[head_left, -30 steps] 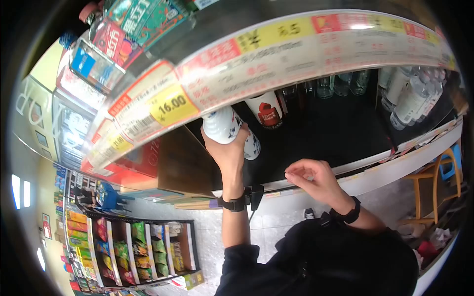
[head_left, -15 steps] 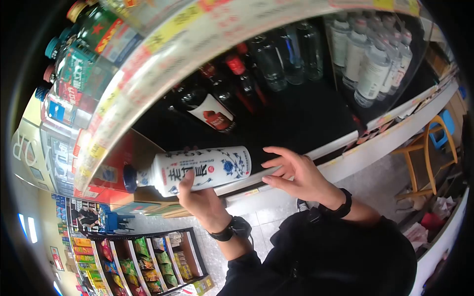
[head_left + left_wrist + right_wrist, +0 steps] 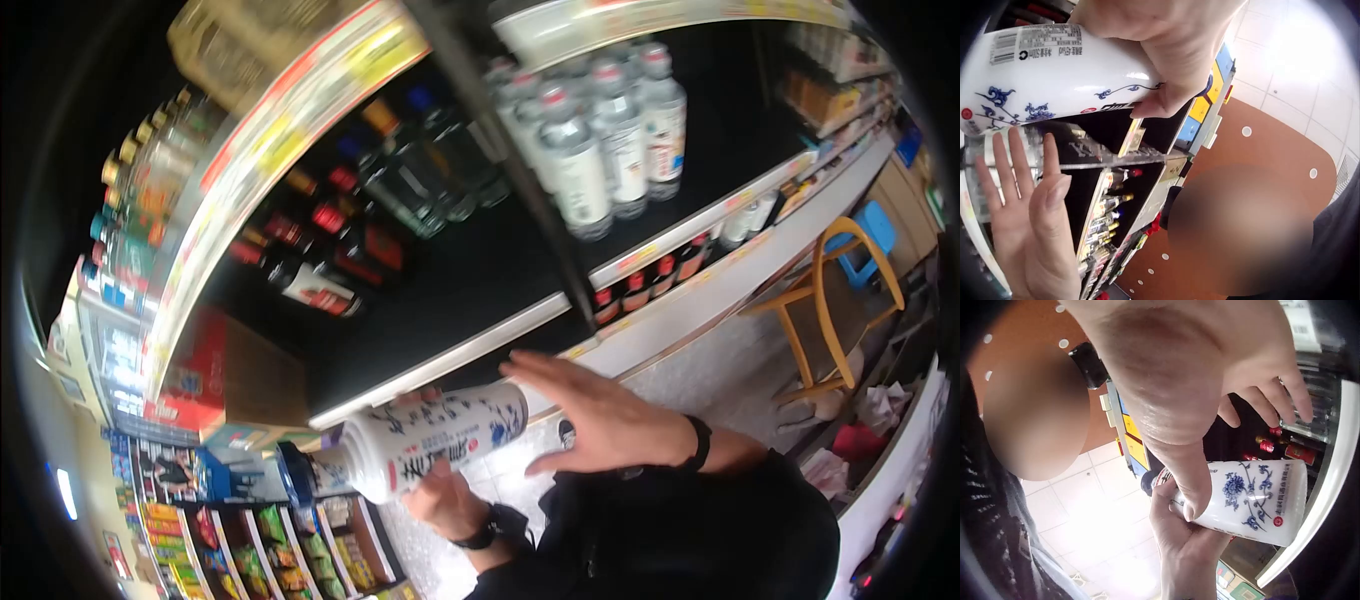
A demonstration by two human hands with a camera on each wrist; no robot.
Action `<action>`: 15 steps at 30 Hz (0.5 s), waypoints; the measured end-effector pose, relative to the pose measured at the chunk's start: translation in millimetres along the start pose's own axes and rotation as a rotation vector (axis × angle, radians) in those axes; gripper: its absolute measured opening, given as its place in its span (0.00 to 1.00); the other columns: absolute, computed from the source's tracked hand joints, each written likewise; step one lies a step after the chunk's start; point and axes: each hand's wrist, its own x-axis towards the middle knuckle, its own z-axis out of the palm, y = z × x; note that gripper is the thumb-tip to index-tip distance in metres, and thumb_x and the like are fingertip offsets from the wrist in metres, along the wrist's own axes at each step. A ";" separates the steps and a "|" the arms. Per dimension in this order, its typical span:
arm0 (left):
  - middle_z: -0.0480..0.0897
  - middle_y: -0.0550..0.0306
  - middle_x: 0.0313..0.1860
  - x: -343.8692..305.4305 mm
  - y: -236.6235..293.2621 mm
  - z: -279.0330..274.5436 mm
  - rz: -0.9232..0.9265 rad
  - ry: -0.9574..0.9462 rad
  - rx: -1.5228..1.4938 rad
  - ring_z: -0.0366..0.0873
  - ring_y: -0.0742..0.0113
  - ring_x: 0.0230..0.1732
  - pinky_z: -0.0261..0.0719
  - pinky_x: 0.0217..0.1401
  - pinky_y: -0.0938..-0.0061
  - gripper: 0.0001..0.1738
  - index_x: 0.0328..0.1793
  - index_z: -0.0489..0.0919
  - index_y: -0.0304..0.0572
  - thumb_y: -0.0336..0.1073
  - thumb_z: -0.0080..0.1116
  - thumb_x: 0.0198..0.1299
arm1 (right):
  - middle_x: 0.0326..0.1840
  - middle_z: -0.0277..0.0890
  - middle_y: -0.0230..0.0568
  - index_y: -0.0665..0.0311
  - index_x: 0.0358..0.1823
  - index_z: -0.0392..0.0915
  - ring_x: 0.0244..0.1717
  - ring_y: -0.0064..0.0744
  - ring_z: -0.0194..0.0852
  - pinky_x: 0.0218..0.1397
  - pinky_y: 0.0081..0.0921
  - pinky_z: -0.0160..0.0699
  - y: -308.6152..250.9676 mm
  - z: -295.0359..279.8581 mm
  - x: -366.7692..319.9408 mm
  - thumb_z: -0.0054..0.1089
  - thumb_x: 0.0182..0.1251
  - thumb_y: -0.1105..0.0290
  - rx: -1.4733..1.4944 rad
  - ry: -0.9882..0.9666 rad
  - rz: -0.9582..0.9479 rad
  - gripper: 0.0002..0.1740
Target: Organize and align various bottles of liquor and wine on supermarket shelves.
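Observation:
A white bottle [image 3: 440, 440] with blue floral print and a dark blue cap [image 3: 294, 474] lies tilted on its side in front of the shelf edge. The left hand [image 3: 447, 502] grips it around the body near the shoulder, thumb on the printed side. Beside the bottle's base, the right hand [image 3: 610, 415] is held with fingers straight and spread. In the left wrist view the right hand [image 3: 1032, 219] shows its palm below the bottle [image 3: 1047, 78], apart from it. The right wrist view shows the bottle [image 3: 1254, 497] partly behind the right thumb.
Dark bottles [image 3: 345, 250] and clear bottles with white labels [image 3: 590, 150] stand on the black shelf. A cardboard box [image 3: 255, 375] sits at its left end. Snack racks [image 3: 255, 545] stand lower left, a wooden chair [image 3: 845, 310] at right.
The left hand has drawn the white bottle out from the shelf and turned it sideways. The right hand has come nearer its base, fingers more spread. The head view has shifted along the shelf.

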 end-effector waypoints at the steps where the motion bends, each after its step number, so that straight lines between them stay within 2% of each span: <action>1: 0.74 0.35 0.66 -6.6 -7.8 7.7 -0.008 -0.060 0.011 0.74 0.38 0.67 0.69 0.77 0.43 0.54 0.81 0.58 0.37 0.31 0.64 0.41 | 0.80 0.54 0.65 0.63 0.81 0.52 0.79 0.61 0.56 0.79 0.48 0.61 -2.9 -11.3 -10.6 0.83 0.51 0.54 -0.004 -0.018 0.026 0.61; 2: 0.75 0.35 0.64 -11.3 -17.3 18.1 0.043 -0.151 -0.021 0.75 0.38 0.66 0.72 0.74 0.43 0.54 0.81 0.59 0.36 0.32 0.67 0.42 | 0.80 0.54 0.64 0.63 0.82 0.52 0.79 0.61 0.57 0.79 0.48 0.62 -0.8 -18.6 -21.2 0.83 0.51 0.54 -0.030 0.001 0.007 0.61; 3: 0.75 0.33 0.63 -17.8 -20.0 33.8 0.044 -0.126 0.097 0.76 0.38 0.64 0.74 0.71 0.44 0.55 0.80 0.58 0.36 0.35 0.68 0.41 | 0.80 0.55 0.63 0.62 0.82 0.52 0.79 0.60 0.57 0.79 0.48 0.62 1.6 -24.0 -30.2 0.83 0.51 0.54 -0.053 0.017 -0.012 0.61; 5: 0.75 0.32 0.61 -24.3 -29.2 57.3 0.050 -0.251 0.140 0.77 0.38 0.62 0.75 0.69 0.44 0.56 0.80 0.57 0.36 0.36 0.69 0.40 | 0.79 0.57 0.62 0.63 0.81 0.53 0.78 0.60 0.59 0.78 0.47 0.64 7.5 -34.1 -47.0 0.83 0.50 0.55 -0.070 0.027 0.027 0.61; 6: 0.75 0.30 0.59 -28.6 -31.5 71.5 0.006 -0.236 0.119 0.78 0.39 0.59 0.76 0.67 0.45 0.57 0.80 0.55 0.37 0.36 0.70 0.40 | 0.77 0.59 0.61 0.63 0.81 0.53 0.77 0.60 0.61 0.77 0.47 0.65 9.2 -40.4 -53.0 0.83 0.50 0.56 -0.080 0.017 0.054 0.61; 7: 0.79 0.32 0.56 -29.3 -36.2 83.0 -0.015 -0.268 0.058 0.80 0.43 0.59 0.80 0.64 0.51 0.53 0.72 0.57 0.42 0.32 0.74 0.37 | 0.77 0.59 0.61 0.63 0.81 0.53 0.77 0.60 0.61 0.77 0.47 0.65 10.0 -47.3 -57.1 0.83 0.50 0.56 -0.091 0.031 0.058 0.61; 9: 0.80 0.35 0.56 -32.2 -45.0 97.4 -0.001 -0.401 0.153 0.80 0.47 0.59 0.79 0.65 0.54 0.55 0.72 0.55 0.43 0.33 0.78 0.39 | 0.73 0.66 0.59 0.63 0.80 0.54 0.72 0.59 0.67 0.74 0.47 0.68 11.2 -57.6 -63.2 0.82 0.50 0.58 0.022 0.035 0.169 0.59; 10: 0.80 0.37 0.57 -31.1 -46.0 106.0 0.012 -0.481 0.228 0.81 0.49 0.60 0.77 0.66 0.55 0.56 0.71 0.53 0.44 0.35 0.82 0.41 | 0.67 0.73 0.58 0.63 0.80 0.55 0.66 0.59 0.73 0.70 0.46 0.72 11.6 -59.4 -66.1 0.82 0.49 0.61 -0.006 0.110 0.185 0.58; 11: 0.81 0.38 0.57 -30.3 -49.9 116.3 -0.008 -0.518 0.155 0.81 0.49 0.61 0.76 0.69 0.53 0.55 0.70 0.56 0.43 0.36 0.85 0.41 | 0.67 0.73 0.58 0.63 0.80 0.55 0.66 0.59 0.73 0.70 0.46 0.72 12.9 -62.3 -68.1 0.82 0.49 0.61 -0.009 0.124 0.191 0.58; 13: 0.79 0.34 0.57 -18.6 -63.4 120.7 0.136 -0.718 0.303 0.80 0.43 0.60 0.67 0.76 0.42 0.53 0.72 0.55 0.40 0.37 0.76 0.42 | 0.63 0.76 0.56 0.63 0.79 0.55 0.63 0.58 0.77 0.67 0.45 0.75 17.3 -68.3 -68.7 0.82 0.48 0.62 -0.004 0.192 0.252 0.58; 15: 0.79 0.33 0.57 -5.9 -70.4 127.9 0.151 -0.843 0.239 0.80 0.44 0.61 0.64 0.77 0.41 0.51 0.72 0.56 0.40 0.39 0.77 0.44 | 0.61 0.78 0.55 0.64 0.78 0.57 0.61 0.57 0.79 0.65 0.44 0.77 22.5 -68.9 -66.7 0.81 0.48 0.63 -0.030 0.277 0.276 0.56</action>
